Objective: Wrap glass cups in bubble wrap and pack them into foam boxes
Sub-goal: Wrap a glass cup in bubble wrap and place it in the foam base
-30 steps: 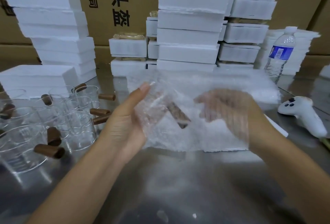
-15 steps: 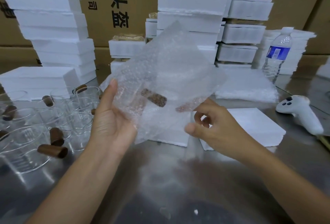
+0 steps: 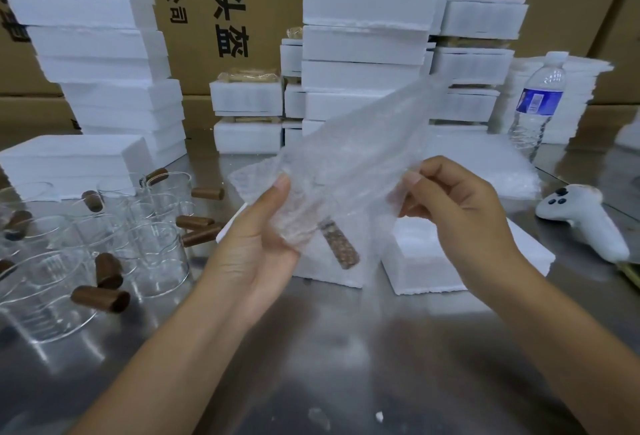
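Note:
My left hand (image 3: 258, 237) holds a glass cup (image 3: 304, 223) inside a sheet of bubble wrap (image 3: 353, 154); the cup's brown handle (image 3: 339, 244) shows through the wrap and points down to the right. My right hand (image 3: 460, 213) pinches the wrap's right edge, and the sheet's free end sticks up to the right. Behind my hands an open foam box (image 3: 429, 261) and a foam piece (image 3: 332, 272) lie on the steel table. Several bare glass cups with brown handles (image 3: 104, 244) stand at the left.
Stacks of white foam boxes (image 3: 367, 36) line the back, with more at the left (image 3: 97, 53), in front of cardboard cartons. A water bottle (image 3: 536, 105) stands at the right, beside a pile of bubble wrap sheets (image 3: 485, 164). A white controller (image 3: 581, 220) lies at the right edge.
The wrapped cup turned in my left hand, so its handle now points down. My right hand rose and took hold of the wrap's right edge; the sheet narrowed into a fold.

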`<act>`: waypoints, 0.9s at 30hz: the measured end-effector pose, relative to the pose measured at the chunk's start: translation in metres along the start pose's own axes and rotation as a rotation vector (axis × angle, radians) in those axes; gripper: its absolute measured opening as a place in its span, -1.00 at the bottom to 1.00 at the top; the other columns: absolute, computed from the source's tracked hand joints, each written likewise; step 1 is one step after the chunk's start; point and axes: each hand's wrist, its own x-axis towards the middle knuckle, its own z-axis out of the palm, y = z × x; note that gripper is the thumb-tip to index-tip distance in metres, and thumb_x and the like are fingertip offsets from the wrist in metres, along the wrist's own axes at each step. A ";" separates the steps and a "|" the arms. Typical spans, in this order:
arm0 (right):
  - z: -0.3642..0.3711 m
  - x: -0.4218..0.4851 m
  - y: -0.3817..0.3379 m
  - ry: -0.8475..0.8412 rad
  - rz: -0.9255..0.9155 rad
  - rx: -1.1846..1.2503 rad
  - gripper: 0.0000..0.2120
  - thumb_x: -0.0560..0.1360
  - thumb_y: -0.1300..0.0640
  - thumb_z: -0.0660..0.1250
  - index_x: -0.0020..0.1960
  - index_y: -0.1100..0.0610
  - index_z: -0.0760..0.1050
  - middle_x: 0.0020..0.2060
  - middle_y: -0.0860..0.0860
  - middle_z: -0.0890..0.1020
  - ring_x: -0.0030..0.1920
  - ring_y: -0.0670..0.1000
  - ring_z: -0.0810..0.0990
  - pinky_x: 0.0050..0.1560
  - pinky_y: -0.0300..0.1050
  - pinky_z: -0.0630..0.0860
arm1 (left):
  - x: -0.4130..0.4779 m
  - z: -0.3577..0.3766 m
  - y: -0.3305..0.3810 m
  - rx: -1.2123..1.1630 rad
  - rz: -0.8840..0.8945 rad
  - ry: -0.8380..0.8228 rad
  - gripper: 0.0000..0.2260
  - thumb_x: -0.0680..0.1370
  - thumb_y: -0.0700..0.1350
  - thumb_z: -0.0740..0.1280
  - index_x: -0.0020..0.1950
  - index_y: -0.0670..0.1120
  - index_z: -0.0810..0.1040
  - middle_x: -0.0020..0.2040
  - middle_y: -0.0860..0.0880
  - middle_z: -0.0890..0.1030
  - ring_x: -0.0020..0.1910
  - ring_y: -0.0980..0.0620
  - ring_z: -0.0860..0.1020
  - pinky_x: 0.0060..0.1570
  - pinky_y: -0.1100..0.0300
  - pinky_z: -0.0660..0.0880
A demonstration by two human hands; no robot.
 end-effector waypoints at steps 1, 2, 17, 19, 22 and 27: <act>-0.001 0.001 0.000 0.026 0.019 0.018 -0.78 0.54 0.21 0.25 -0.25 0.06 0.53 -0.32 -0.07 0.67 -0.27 -0.06 0.62 -0.14 -0.22 0.55 | 0.000 0.000 -0.002 0.058 -0.006 -0.010 -0.69 0.39 -0.15 0.39 0.13 -0.13 0.63 0.13 -0.13 0.65 0.11 -0.07 0.62 0.08 0.11 0.57; -0.002 0.001 -0.001 0.050 0.038 0.037 -0.77 0.55 0.20 0.24 -0.25 0.05 0.54 -0.30 -0.06 0.69 -0.24 -0.06 0.64 -0.10 -0.18 0.55 | 0.000 0.000 -0.004 0.128 -0.009 -0.018 -0.62 0.38 -0.15 0.43 0.19 -0.13 0.58 0.14 -0.11 0.65 0.13 -0.05 0.62 0.10 0.12 0.56; -0.006 0.004 0.002 0.117 0.207 0.163 -0.83 0.56 0.16 0.25 -0.08 0.23 0.56 -0.21 0.22 0.51 -0.23 0.12 0.43 -0.13 -0.07 0.51 | -0.008 -0.003 -0.011 1.087 0.109 -0.138 -0.52 0.13 0.30 0.47 0.02 0.39 0.49 0.00 0.30 0.60 -0.01 0.22 0.60 -0.09 0.28 0.52; -0.006 0.003 0.001 0.110 0.197 0.154 -0.82 0.56 0.16 0.25 -0.16 0.15 0.58 -0.29 0.19 0.48 -0.35 0.05 0.41 -0.28 -0.22 0.48 | -0.008 -0.003 -0.013 1.099 0.111 -0.151 -0.54 0.15 0.30 0.48 0.00 0.27 0.52 0.02 0.19 0.62 0.01 0.11 0.61 0.00 0.14 0.56; -0.007 0.004 0.000 0.109 0.166 0.138 -0.78 0.53 0.13 0.29 -0.25 0.03 0.61 -0.41 0.02 0.51 -0.44 -0.09 0.42 -0.36 -0.33 0.41 | -0.008 -0.002 -0.013 1.047 0.125 -0.171 -0.61 0.18 0.26 0.49 -0.07 0.18 0.54 -0.05 0.16 0.66 -0.04 0.13 0.64 -0.02 0.16 0.58; -0.009 0.005 0.000 0.108 0.143 0.083 -0.81 0.41 -0.08 0.27 -0.14 -0.12 0.66 -0.08 -0.08 0.68 0.05 -0.04 0.62 0.19 -0.04 0.48 | -0.007 -0.003 -0.012 0.887 0.115 -0.091 -0.60 0.20 0.24 0.47 -0.04 0.13 0.59 -0.02 0.07 0.68 0.03 0.02 0.64 0.16 -0.06 0.51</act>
